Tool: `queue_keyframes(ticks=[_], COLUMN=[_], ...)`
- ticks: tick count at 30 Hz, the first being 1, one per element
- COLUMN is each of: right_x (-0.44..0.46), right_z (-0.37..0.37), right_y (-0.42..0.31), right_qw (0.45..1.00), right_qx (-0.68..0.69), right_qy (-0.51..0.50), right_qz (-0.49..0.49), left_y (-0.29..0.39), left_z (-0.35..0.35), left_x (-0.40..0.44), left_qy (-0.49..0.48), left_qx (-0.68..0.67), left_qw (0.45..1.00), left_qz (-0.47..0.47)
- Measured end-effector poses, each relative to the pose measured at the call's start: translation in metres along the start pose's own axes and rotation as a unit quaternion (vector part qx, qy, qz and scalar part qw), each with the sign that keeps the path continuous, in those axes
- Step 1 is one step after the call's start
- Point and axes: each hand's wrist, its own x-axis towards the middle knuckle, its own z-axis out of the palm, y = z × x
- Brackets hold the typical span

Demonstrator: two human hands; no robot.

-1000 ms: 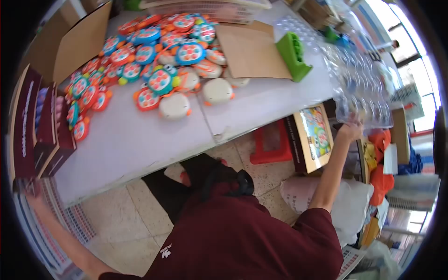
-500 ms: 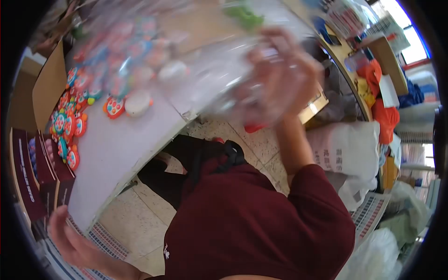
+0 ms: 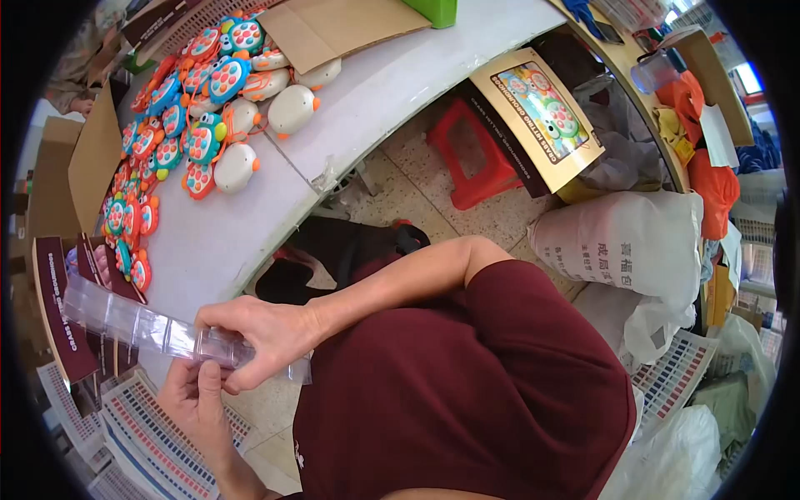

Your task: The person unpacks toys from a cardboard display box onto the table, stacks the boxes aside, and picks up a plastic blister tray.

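Note:
A long strip of clear plastic packaging [image 3: 142,327] is held on its side in front of my body, at the table's left front corner. My right hand [image 3: 262,337] wraps over its top edge, thumb and fingers pressed round it. From below, my left hand [image 3: 198,400] grips the same plastic near its lower edge, its fingers partly hidden behind it. The far end of the plastic overlaps the dark red boxes [image 3: 62,321] at the left. Colourful animal-shaped toys [image 3: 227,79] lie piled on the white table [image 3: 196,242], some showing pale undersides.
Cardboard flaps [image 3: 342,33] lie by the toys. A red stool [image 3: 471,158] and a boxed toy [image 3: 546,112] stand right of the table. A white sack [image 3: 621,246] is further right. Printed sheets [image 3: 162,433] lie lower left. Another person's hand [image 3: 82,106] shows upper left.
My right hand has carried the clear plastic from the right side across to the left. My left hand has come up and closed on it. The view has shifted.

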Motion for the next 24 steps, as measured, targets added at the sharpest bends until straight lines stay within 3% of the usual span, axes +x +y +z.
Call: queue_keyframes(ticks=[5,7,8,9,10,11,19,22,24], right_x=[-0.010,-0.012,-0.014,-0.014,-0.015,-0.014,-0.019,-0.017,-0.017], right_z=[-0.004,-0.007,-0.008,-0.011,-0.007,-0.009,0.000,-0.001,-0.008], right_y=[0.010,0.016,0.022,0.026,0.030,0.032,0.050,0.057,0.057], right_qw=[0.993,0.986,0.967,0.972,0.959,0.976,0.962,0.959,0.946], right_qx=[0.020,0.038,0.134,0.084,0.141,0.031,0.000,-0.030,0.024], right_qy=[-0.032,-0.038,-0.036,-0.059,-0.045,-0.043,-0.108,-0.075,-0.074], right_qz=[0.111,0.159,0.212,0.212,0.243,0.210,0.252,0.272,0.315], left_y=[-0.027,-0.043,-0.055,-0.043,-0.050,-0.054,-0.085,-0.089,-0.095], left_z=[0.013,0.022,0.027,0.027,0.029,0.030,0.039,0.046,0.054], left_x=[-0.008,-0.010,-0.012,-0.012,-0.013,-0.014,-0.037,-0.035,-0.022], left_qy=[0.050,0.087,0.102,0.070,0.047,0.043,0.072,0.110,0.058], left_qx=[-0.114,-0.047,-0.074,-0.077,-0.166,-0.221,-0.372,-0.394,-0.349], left_qw=[0.987,0.993,0.989,0.989,0.977,0.966,0.914,0.896,0.925], left_qz=[-0.097,-0.061,-0.074,-0.106,-0.126,-0.130,-0.145,-0.173,-0.138])
